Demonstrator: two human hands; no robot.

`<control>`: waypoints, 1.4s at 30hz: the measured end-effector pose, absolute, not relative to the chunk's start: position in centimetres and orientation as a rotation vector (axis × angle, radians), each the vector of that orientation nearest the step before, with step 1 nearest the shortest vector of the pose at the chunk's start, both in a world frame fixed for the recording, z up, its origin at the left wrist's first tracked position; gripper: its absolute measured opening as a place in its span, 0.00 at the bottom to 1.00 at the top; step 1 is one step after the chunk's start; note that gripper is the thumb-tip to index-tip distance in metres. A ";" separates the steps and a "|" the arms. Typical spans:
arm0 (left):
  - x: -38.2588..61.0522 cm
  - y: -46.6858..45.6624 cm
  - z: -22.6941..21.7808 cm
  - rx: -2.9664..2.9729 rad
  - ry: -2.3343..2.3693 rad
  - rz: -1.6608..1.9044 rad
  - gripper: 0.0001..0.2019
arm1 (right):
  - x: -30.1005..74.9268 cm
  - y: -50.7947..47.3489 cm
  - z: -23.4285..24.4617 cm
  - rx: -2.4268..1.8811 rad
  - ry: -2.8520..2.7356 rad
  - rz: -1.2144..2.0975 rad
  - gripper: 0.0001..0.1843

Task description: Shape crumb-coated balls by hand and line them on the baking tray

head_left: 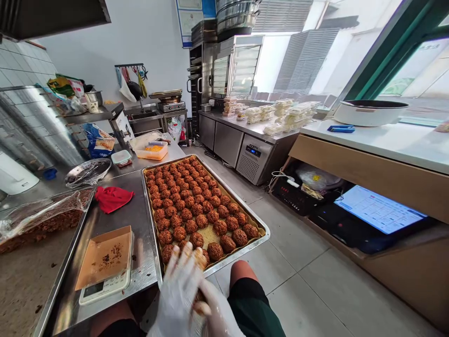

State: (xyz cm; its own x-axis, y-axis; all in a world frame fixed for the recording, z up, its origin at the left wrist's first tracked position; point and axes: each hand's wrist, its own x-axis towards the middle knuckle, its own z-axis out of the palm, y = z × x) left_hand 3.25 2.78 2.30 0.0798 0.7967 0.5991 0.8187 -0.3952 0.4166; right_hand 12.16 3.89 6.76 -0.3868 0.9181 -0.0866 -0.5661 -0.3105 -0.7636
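Both my hands wear thin clear gloves and meet just in front of my lap. My left hand (178,290) lies on top with its fingers stretched over a small brown ball (200,299). My right hand (219,314) presses against the ball from below. The ball is mostly hidden between the palms. Just beyond the hands lies a large steel baking tray (260,230) lined with paper. Rows of several round brown balls (191,201) fill it. My left fingertips overlap the tray's near edge.
A white kitchen scale (105,286) carrying a brown paper box with crumbs (105,255) sits left of the tray. A red cloth (112,197), a film-covered tray of brown mix (42,216), a steel bowl (87,172) and a plastic tub (152,150) lie further back. A touchscreen (379,213) sits under the right counter.
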 end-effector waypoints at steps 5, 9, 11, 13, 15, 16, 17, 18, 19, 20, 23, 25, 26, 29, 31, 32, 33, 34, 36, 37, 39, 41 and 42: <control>-2.4 0.0 4.3 -2.263 -1.852 -1.187 0.25 | 13.8 4.9 7.9 -0.644 -0.342 2.106 0.24; -2.0 -0.5 4.5 -2.446 -1.696 -0.818 0.33 | 14.7 4.3 8.3 -0.783 -0.535 2.004 0.34; -1.5 0.0 4.8 -2.439 -1.726 -0.804 0.32 | 15.0 3.6 8.8 -0.841 -0.603 1.952 0.37; -1.3 0.6 5.4 -2.408 -1.819 -0.849 0.29 | 15.2 3.1 9.7 -0.861 -0.596 1.974 0.33; -1.1 1.0 6.0 -2.398 -1.900 -0.894 0.28 | 15.3 2.9 10.8 -0.846 -0.577 2.033 0.28; -1.0 1.2 6.3 -2.399 -1.925 -0.904 0.28 | 15.4 2.8 11.2 -0.828 -0.583 2.050 0.28; -0.8 1.4 6.4 -2.408 -1.933 -0.904 0.28 | 15.5 2.9 11.5 -0.814 -0.602 2.045 0.28; -0.5 1.6 6.5 -2.416 -1.930 -0.898 0.28 | 15.6 2.9 11.7 -0.809 -0.641 2.020 0.28; -0.2 1.8 6.6 -2.417 -1.928 -0.887 0.27 | 15.9 3.1 11.6 -0.825 -0.709 1.974 0.28; 0.1 2.1 6.7 -2.412 -1.937 -0.877 0.25 | 16.2 3.4 11.3 -0.857 -0.792 1.913 0.27; 0.8 3.9 7.3 -2.441 -2.029 -0.859 0.22 | 18.1 5.7 9.7 -0.998 -1.018 1.680 0.21; 1.3 5.8 8.0 -2.484 -2.076 -0.880 0.22 | 19.7 8.5 8.5 -1.142 -1.241 1.378 0.17; 1.5 7.0 8.3 -2.516 -2.075 -0.895 0.22 | 20.5 10.2 8.0 -1.240 -1.469 1.089 0.15; 2.5 11.0 8.6 -2.676 -1.989 -0.830 0.24 | 22.0 15.1 6.9 -1.538 -2.103 0.427 0.15; 3.3 13.3 7.9 -2.793 -1.903 -0.701 0.27 | 22.2 17.5 6.4 -1.589 -2.295 0.353 0.11; 3.7 14.2 7.4 -2.835 -1.868 -0.639 0.28 | 22.0 18.3 6.2 -1.598 -2.353 0.355 0.11; 4.0 14.8 6.8 -2.867 -1.843 -0.592 0.29 | 21.9 18.9 6.0 -1.601 -2.385 0.359 0.12; 4.2 15.3 6.1 -2.890 -1.828 -0.562 0.28 | 21.7 19.3 5.7 -1.614 -2.414 0.350 0.14; 4.4 15.7 5.0 -2.923 -1.821 -0.536 0.27 | 21.3 19.8 5.2 -1.646 -2.446 0.332 0.19; 4.3 15.7 4.6 -2.934 -1.825 -0.536 0.27 | 21.2 19.9 5.1 -1.656 -2.454 0.331 0.21; 3.9 15.6 4.1 -2.954 -1.837 -0.553 0.30 | 21.2 19.9 4.9 -1.646 -2.466 0.348 0.23; 3.2 15.3 4.1 -2.976 -1.842 -0.572 0.34 | 21.2 19.8 5.0 -1.599 -2.468 0.386 0.24; 2.8 15.1 4.2 -2.983 -1.843 -0.583 0.35 | 21.3 19.7 5.1 -1.570 -2.464 0.416 0.24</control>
State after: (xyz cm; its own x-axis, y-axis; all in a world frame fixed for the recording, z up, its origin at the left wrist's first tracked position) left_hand 2.81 15.09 4.23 0.4334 0.8995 0.0558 0.7679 -0.4010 0.4996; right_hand 21.34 19.69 5.05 -0.4209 0.9071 0.0092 0.8538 0.3995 -0.3338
